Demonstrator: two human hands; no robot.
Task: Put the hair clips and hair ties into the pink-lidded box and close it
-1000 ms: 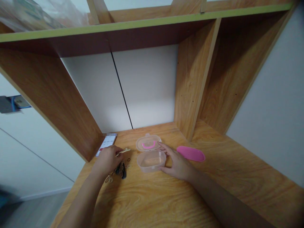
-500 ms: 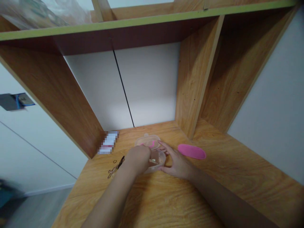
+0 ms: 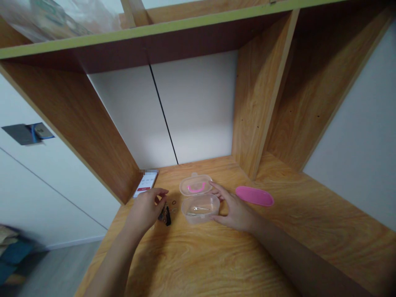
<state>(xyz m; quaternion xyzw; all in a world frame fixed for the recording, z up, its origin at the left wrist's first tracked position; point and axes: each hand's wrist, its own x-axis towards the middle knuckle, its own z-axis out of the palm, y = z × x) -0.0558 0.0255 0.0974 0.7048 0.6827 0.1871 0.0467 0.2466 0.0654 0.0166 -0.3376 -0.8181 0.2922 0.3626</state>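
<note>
toward back edge of tabletop (image 3: 216, 264), clear box (image 3: 193, 220), with right hand (image 3: 236, 211) spread loosely around right end; cannot tell grip of left hand (image 3: 145, 207) beside dark pieces (image 3: 167, 216); could tip from uneven pressing.

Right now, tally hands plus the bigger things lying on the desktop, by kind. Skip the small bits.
Clear box, open: 1
Phone: 1
Pink oval piece: 1
Hands: 2 (left hand, right hand)
Total: 5
</note>
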